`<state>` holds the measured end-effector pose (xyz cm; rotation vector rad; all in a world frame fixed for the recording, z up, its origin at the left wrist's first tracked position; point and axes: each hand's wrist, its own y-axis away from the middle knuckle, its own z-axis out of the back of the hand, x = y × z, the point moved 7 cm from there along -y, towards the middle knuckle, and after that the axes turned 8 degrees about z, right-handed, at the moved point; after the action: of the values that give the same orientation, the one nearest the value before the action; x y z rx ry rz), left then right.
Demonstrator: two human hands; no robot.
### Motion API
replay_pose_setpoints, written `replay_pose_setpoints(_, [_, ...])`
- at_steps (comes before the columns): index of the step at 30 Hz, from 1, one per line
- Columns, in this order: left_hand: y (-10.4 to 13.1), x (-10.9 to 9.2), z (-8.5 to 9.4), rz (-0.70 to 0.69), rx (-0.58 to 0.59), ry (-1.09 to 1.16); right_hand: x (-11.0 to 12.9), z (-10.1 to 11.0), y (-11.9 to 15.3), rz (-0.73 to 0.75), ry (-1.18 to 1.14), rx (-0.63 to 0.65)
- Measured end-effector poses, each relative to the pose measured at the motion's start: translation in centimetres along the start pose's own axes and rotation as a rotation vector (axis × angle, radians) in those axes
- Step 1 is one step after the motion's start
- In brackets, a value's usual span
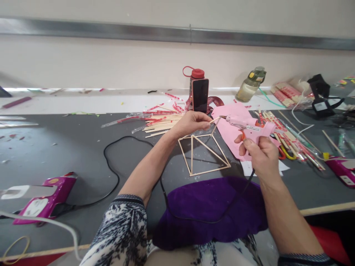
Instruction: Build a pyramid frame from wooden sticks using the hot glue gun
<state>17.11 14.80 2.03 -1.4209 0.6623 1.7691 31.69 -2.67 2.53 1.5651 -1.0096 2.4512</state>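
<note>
Pinched in the fingers of my left hand (194,122) is a thin wooden stick (214,120), held above the far side of a stick frame (210,171). My right hand (262,155) grips a pink hot glue gun (242,122), its fingers curled at the orange trigger. The gun's nozzle is close to the stick's right end; whether they touch I cannot tell. The frame lies on the grey table, a four-sided outline with more sticks joined across it. Another short stick rises from its far right corner towards the nozzle. A black cord runs from the gun across my lap.
Loose sticks (162,123) and red wrappers lie behind my left hand. A red-capped bottle (197,74) with a phone (200,95) stands at the back, near a green bottle (251,84). Pink paper (229,136) lies under the gun. A magenta power strip (47,195) sits left.
</note>
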Motion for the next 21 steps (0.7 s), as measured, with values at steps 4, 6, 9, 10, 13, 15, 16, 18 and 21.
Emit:
replay_pose_setpoints(4, [0.0, -0.1, 0.0, 0.007, 0.003, 0.002, 0.3, -0.1, 0.1, -0.009, -0.033, -0.029])
replay_pose_setpoints(6, [0.0, -0.2, 0.0, 0.011, 0.002, 0.008, 0.5, -0.2, 0.2, -0.009, -0.055, -0.036])
replay_pose_setpoints(9, [0.0, -0.2, -0.1, 0.013, -0.001, -0.005, 0.3, -0.1, 0.3, -0.03, -0.121, -0.083])
replay_pose_setpoints(10, [0.0, -0.1, 0.0, 0.012, -0.004, -0.012, 0.2, 0.0, 0.3, -0.044, -0.158, -0.099])
replay_pose_setpoints(13, [0.0, -0.1, 0.1, 0.009, -0.015, -0.026, -0.1, 0.1, 0.2, -0.072, -0.293, -0.127])
replay_pose_setpoints(15, [0.0, 0.0, 0.1, 0.006, -0.016, -0.033, 0.0, 0.1, 0.0, -0.08, -0.384, -0.134])
replay_pose_setpoints(16, [0.0, 0.0, 0.1, 0.004, -0.015, -0.035, 0.0, 0.1, -0.1, -0.089, -0.424, -0.132])
replay_pose_setpoints(18, [0.0, 0.1, 0.1, 0.0, -0.008, -0.034, 0.1, 0.1, -0.4, -0.117, -0.494, -0.116])
replay_pose_setpoints(21, [0.0, 0.1, 0.0, -0.001, -0.007, -0.021, -0.2, 0.5, -1.0, -0.169, -0.59, -0.111])
